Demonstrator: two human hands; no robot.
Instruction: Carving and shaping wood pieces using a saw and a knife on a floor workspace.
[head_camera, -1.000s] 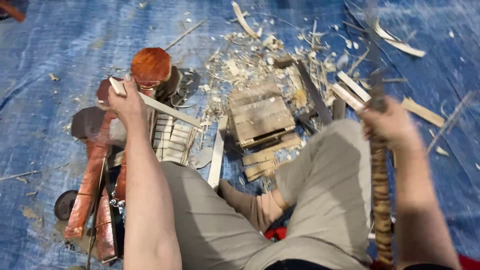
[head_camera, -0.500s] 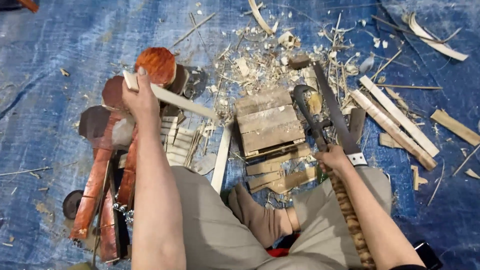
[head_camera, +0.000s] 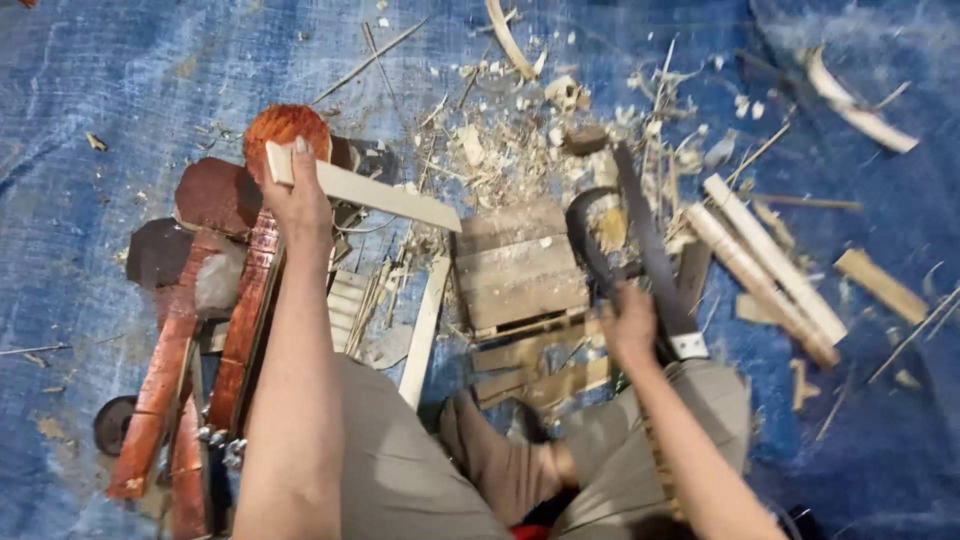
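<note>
The left hand (head_camera: 298, 205) grips a pale wooden strip (head_camera: 365, 190) above reddish carved pieces (head_camera: 245, 300); the right hand (head_camera: 630, 325) holds a dark blade (head_camera: 655, 255) beside a wooden block (head_camera: 518, 268)

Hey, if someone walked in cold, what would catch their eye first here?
Probably the left hand holding up a pale wood strip over red-brown carved pieces at left. Next, the right hand at a dark curved blade, beside a small slatted wooden block amid shavings on the blue tarp.

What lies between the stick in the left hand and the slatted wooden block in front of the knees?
Nothing visible blocks it. The left hand holds the pale stick above the red paddles; its free end almost reaches the wooden block, with only loose shavings nearby.
</note>
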